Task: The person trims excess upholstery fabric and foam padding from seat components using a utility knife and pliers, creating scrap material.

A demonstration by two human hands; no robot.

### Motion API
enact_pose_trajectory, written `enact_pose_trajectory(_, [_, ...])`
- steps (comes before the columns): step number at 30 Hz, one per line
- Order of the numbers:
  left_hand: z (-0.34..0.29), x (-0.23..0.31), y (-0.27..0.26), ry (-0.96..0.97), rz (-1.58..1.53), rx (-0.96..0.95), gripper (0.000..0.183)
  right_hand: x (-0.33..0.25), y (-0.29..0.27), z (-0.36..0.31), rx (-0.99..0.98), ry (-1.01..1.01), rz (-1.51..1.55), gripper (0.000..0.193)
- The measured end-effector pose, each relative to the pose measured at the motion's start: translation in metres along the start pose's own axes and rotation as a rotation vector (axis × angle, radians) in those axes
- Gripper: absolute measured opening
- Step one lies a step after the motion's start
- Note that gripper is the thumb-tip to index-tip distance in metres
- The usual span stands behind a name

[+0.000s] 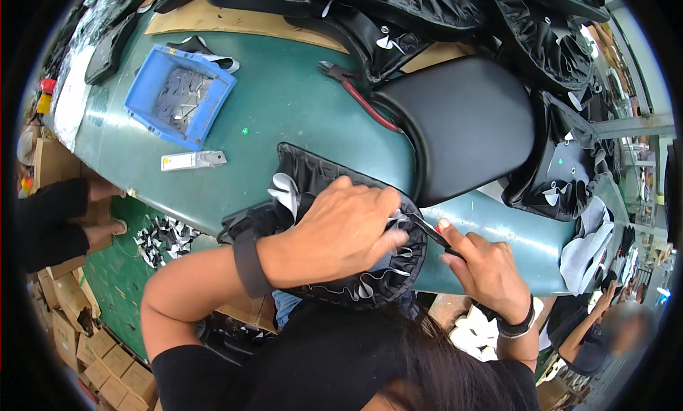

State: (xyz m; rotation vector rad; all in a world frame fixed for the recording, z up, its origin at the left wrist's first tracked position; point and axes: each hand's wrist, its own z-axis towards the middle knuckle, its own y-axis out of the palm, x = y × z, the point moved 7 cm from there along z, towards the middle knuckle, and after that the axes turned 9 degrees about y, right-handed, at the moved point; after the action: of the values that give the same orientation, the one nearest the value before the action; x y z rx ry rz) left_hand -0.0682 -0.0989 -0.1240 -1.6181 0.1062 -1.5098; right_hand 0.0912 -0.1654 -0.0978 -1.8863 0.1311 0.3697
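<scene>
An upturned black seat cushion (320,173) lies at the table's near edge, its gathered cover edge showing white fabric tabs. My left hand (341,230) is over it, closed on the cover fabric near the cushion's right end. In my right hand (491,272) is a slim black utility knife (434,235) with a bit of red by the thumb. Its tip points up and left, at the cushion's rim close to my left fingers. The fabric between my left fingers is partly hidden.
On the green table (277,105) are a blue bin (135,102) of small metal pieces, a clear blade case (192,161) and red-handled pliers (363,102). A finished-looking black seat (462,126) stands right of centre. More seats (420,9) crowd the back. Another person (597,340) is at far right.
</scene>
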Motion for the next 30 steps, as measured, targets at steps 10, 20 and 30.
enact_pose_trajectory(10, [0.001,-0.038,-0.074,0.044,-0.738,0.837,0.024,-0.012,0.028,-0.030,0.087,0.102,0.101,0.060])
enact_pose_trajectory(20, [0.013,-0.019,-0.019,0.058,0.185,0.168,0.020,-0.016,0.008,0.010,0.009,0.110,0.066,0.050])
enact_pose_trajectory(30, [0.015,-0.009,-0.039,-0.061,0.104,0.137,0.027,-0.014,0.019,-0.013,0.040,0.242,0.125,0.049])
